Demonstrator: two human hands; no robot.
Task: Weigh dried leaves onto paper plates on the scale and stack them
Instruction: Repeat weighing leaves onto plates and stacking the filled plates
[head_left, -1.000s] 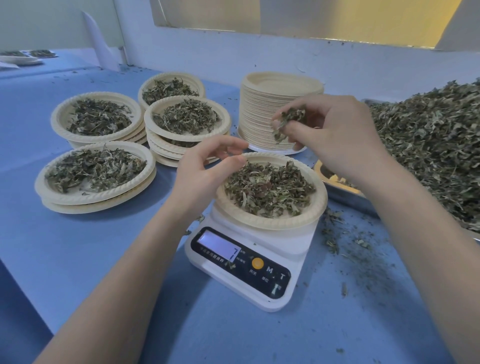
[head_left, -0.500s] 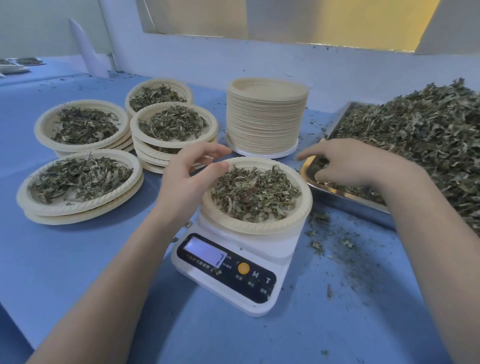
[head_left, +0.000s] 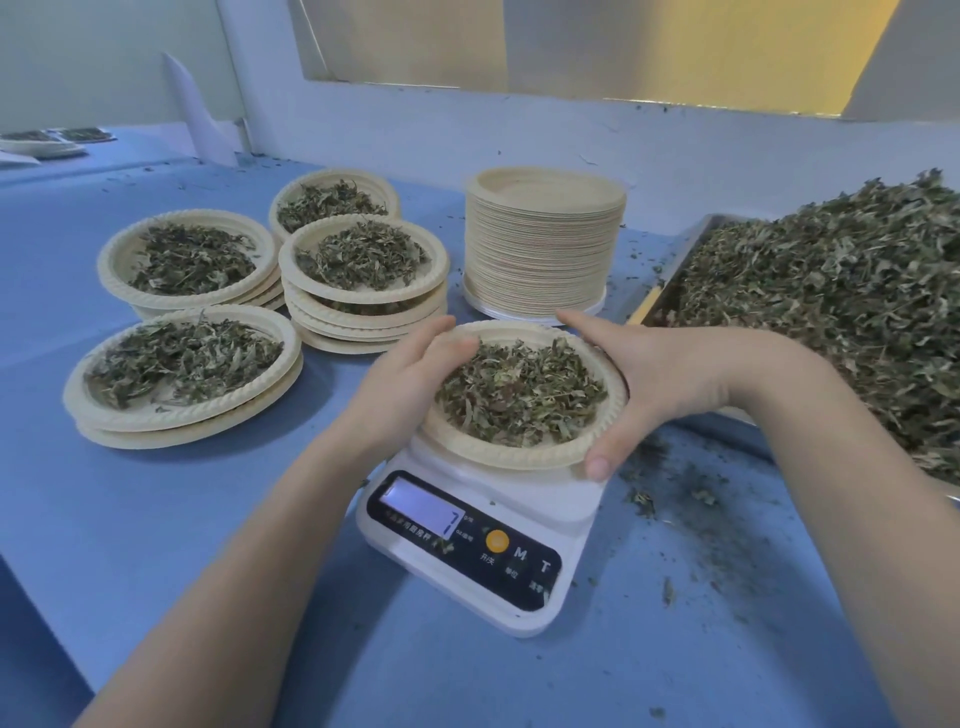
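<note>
My left hand (head_left: 410, 384) and right hand (head_left: 644, 379) clamped on plate (head_left: 514, 452) rim atop scale (head_left: 467, 551). Lift level, slow; set squarely on stack (head_left: 363, 306), spill nothing.

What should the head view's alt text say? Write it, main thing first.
Both hands, left hand and right hand, grip opposite rims of a leaf-filled paper plate on a white scale reading 7. Filled plate stacks sit left, empty plates behind, leaf tray right.
</note>
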